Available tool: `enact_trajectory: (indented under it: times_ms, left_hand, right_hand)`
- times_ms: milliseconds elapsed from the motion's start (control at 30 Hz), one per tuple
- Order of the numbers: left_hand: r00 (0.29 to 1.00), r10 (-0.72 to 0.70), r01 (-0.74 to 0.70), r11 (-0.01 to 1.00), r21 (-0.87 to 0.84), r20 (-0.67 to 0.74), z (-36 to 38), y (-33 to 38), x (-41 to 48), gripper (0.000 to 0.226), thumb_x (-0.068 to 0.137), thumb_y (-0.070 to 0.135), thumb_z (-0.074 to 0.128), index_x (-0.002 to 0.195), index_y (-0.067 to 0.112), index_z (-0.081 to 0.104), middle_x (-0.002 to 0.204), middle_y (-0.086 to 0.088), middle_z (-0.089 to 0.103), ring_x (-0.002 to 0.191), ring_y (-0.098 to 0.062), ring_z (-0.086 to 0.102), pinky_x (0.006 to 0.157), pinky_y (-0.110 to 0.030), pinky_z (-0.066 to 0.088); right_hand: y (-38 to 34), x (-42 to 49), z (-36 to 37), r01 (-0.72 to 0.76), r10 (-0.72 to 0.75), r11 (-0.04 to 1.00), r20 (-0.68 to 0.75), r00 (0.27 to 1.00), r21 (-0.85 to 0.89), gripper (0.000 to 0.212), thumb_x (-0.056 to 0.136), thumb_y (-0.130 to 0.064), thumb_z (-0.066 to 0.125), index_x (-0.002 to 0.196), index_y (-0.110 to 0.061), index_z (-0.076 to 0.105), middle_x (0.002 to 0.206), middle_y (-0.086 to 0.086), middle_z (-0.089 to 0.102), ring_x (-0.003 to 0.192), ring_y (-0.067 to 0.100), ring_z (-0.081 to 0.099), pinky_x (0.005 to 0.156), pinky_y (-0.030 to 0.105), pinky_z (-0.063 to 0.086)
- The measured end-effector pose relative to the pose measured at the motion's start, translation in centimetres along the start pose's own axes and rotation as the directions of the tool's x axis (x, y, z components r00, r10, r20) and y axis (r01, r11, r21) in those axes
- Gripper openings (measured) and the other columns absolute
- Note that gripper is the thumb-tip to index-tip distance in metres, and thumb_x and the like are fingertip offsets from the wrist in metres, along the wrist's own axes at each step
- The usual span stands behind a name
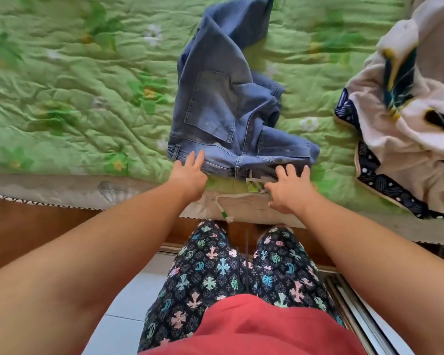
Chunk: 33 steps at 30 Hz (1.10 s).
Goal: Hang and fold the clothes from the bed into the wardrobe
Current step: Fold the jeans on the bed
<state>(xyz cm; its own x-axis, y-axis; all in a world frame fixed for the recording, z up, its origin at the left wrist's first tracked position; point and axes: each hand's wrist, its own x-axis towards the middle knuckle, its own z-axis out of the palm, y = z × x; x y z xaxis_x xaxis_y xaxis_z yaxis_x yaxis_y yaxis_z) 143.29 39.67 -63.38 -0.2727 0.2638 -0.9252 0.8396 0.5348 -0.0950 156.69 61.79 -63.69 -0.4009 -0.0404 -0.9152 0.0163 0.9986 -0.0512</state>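
My left hand is loose, with its fingers straight. The tips touch the left end of the waistband of the jeans. My right hand has its fingers spread wide, and the tips rest on the right end of the waistband. Neither hand holds anything.

My right fingertips hide a bit of the waist opening. The far end of the jeans runs off the top of the picture. The legs lie bunched over each other, so I cannot tell them apart.

The jeans lie long-ways on the green quilt. The waistband is at 6 o'clock, near the bed's edge and me, and the legs point to 12 o'clock.

Both my arms reach straight out. At 3 o'clock from the jeans, well apart, is a crumpled white cloth. It is blurry and cut off at the right.
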Motion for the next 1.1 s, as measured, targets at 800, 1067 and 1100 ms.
enact_trajectory:
  times_ms: [800,1067,1100]
  left_hand:
    - [0.773,-0.046,-0.217,0.918,-0.332,-0.632,-10.4,-8.7,-5.0,0.042,0.084,0.007,0.062,0.118,0.027,0.046,0.094,-0.004,0.031,0.060,-0.035,0.051,0.046,-0.035,0.028]
    - [0.691,-0.211,-0.159,0.889,-0.430,-0.692,-15.8,-12.0,-14.8,0.070,0.083,0.007,0.058,0.144,0.037,0.040,0.115,-0.007,0.049,0.079,-0.040,0.064,0.056,-0.038,0.042]
    - [0.680,-0.230,-0.160,0.880,-0.448,-0.696,-16.4,-12.6,-16.0,0.062,0.084,0.010,0.058,0.139,0.037,0.045,0.110,-0.006,0.049,0.078,-0.040,0.064,0.057,-0.040,0.045]
  right_hand:
    - [8.9,-4.6,-12.9,-0.038,0.205,0.947,-0.508,0.837,0.320,0.035,0.088,-0.009,0.057,0.121,-0.013,0.046,0.108,0.019,0.057,0.089,0.043,0.065,0.064,0.045,0.045]
    - [8.6,-15.0,-20.1,0.130,-0.167,0.986,-0.628,0.760,-0.105,0.028,0.095,-0.030,0.050,0.123,-0.024,0.047,0.101,0.012,0.044,0.085,0.033,0.055,0.061,0.040,0.045]
    - [8.6,-16.0,-20.9,0.108,-0.159,0.987,-0.602,0.782,-0.121,0.022,0.096,-0.029,0.049,0.116,-0.019,0.053,0.104,0.012,0.046,0.091,0.034,0.056,0.067,0.042,0.049]
